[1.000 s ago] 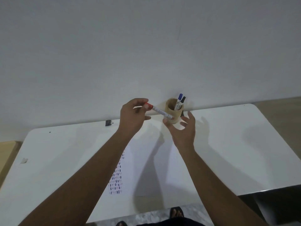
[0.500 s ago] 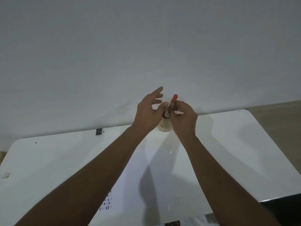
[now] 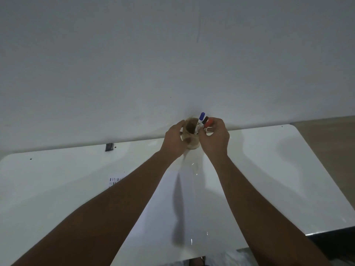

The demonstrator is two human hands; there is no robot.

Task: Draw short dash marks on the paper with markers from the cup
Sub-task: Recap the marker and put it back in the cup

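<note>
A tan cup (image 3: 190, 129) stands at the far edge of the white table (image 3: 269, 169), against the wall. My left hand (image 3: 173, 140) wraps around the cup's left side. A blue-capped marker (image 3: 201, 120) and a black-capped marker (image 3: 205, 119) stick up out of the cup. My right hand (image 3: 216, 138) pinches the red-capped marker (image 3: 209, 122), whose cap pokes out beside the other two at the cup's right rim. The paper (image 3: 172, 208) lies under my forearms; rows of short dashes (image 3: 114, 181) show at its left edge.
A small dark block (image 3: 109, 147) sits at the table's back edge, left of the cup. The grey wall rises right behind the cup. The table's right corner is rounded, with tan floor beyond it.
The red marker passed from my left hand to my right, then went down to the cup beside the other markers. My left hand moved onto the cup's side.
</note>
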